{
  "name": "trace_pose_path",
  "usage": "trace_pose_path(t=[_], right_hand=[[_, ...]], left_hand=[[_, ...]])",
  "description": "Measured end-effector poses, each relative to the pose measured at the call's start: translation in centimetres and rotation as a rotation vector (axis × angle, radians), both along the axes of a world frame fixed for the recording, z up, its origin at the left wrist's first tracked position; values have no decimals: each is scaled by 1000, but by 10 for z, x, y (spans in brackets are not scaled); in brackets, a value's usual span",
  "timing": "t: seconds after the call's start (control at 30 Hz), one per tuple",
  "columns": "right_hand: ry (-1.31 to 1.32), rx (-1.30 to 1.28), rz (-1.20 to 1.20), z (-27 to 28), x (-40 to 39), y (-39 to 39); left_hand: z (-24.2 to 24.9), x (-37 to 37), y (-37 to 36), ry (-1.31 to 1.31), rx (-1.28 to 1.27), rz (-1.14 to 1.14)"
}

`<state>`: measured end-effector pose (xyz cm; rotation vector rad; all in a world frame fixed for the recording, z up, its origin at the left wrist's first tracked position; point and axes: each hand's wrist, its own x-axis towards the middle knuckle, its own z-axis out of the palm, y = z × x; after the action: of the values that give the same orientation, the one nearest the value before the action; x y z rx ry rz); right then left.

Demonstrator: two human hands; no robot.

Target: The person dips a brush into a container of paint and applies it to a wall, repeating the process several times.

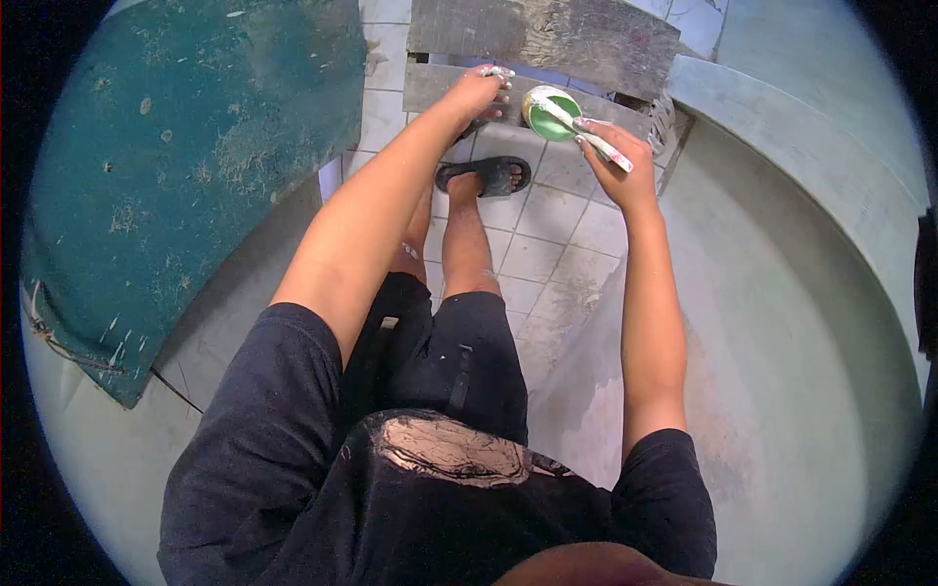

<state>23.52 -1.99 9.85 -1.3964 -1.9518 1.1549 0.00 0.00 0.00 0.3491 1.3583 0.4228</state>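
Observation:
In my right hand (622,156) is a white-smeared brush (608,148), its handle slanting back over the palm. The brush's far end reaches into a small round bowl (561,130) with a green inside and white stuff along its rim. The bowl overlaps the lower grey board (435,90) in this view. To the left of the bowl, my left hand (477,93) hovers by the same board with its fingers apart, holding nothing. White smears coat its fingertips.
A weathered wooden plank (469,29) lies at the top. On the left stands a large scuffed green panel (195,146). A pale curved surface (782,293) fills the right. Below are white floor tiles (532,259) and a foot in a black sandal (493,178).

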Motion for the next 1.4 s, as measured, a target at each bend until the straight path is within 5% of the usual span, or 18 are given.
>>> trace_pose_path(t=[0.8, 1.4], right_hand=[[-314, -30, 222, -6, -37, 0], [-291, -18, 113, -31, -34, -13]], left_hand=[[6, 28, 13, -8, -102, -52], [-6, 26, 11, -57, -111, -28]])
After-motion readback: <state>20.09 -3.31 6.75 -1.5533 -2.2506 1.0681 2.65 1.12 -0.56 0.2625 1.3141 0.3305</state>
